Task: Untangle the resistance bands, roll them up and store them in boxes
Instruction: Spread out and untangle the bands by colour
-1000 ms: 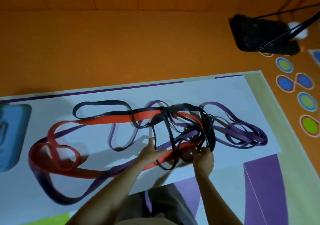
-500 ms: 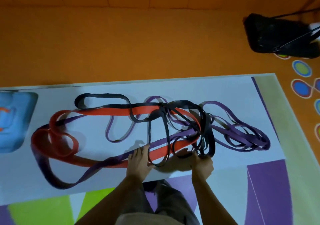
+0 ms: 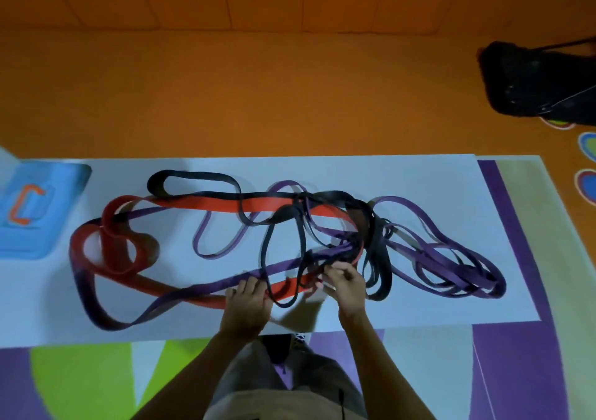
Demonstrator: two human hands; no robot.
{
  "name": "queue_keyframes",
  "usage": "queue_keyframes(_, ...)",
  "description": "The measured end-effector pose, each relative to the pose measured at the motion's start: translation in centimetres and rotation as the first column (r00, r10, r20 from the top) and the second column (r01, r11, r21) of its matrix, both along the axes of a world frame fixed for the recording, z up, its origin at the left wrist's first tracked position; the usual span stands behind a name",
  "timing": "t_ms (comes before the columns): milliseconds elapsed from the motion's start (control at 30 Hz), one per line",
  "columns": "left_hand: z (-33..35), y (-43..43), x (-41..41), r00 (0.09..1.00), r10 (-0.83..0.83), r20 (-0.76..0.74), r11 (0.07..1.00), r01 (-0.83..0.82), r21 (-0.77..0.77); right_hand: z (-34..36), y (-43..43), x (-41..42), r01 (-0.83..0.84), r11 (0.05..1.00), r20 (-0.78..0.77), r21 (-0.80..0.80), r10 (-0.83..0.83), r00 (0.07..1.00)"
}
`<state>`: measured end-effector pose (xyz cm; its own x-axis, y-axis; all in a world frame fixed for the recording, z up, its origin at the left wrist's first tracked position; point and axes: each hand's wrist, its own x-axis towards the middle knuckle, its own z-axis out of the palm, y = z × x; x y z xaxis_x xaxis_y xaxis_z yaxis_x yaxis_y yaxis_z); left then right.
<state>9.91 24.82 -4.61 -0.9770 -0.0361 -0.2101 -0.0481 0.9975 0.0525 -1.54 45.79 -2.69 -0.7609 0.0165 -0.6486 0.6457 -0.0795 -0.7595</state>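
Blue box [image 3: 35, 213] bears perhaps an orange "C".

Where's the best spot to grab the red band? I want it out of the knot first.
Judging by its lie, take the red band at its open coil on the left end, coming from the left. There it lies nearly free, crossed only by the purple band, while the black bands cover its right part.

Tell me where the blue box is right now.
In the head view, the blue box lies at the far left edge of the white mat, just left of the red band.
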Motion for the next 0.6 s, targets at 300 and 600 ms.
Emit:
queue_keyframes(300, 1.0, 1.3, -0.7, 0.971, 0.148, 0.188, 0.975, -0.175, 0.138, 0.8, -2.8, -4.7, -0.267, 0.961, -0.018, 0.066, 0.269, 0.963)
queue_keyframes(600, 6.4, -2.7, -1.9, 0.96, 0.17, 0.223, 0.836, -0.26, 0.483, 0.0, 4.4, -4.0, -0.252, 0.357, -0.206, 0.9, 0.855, 0.476)
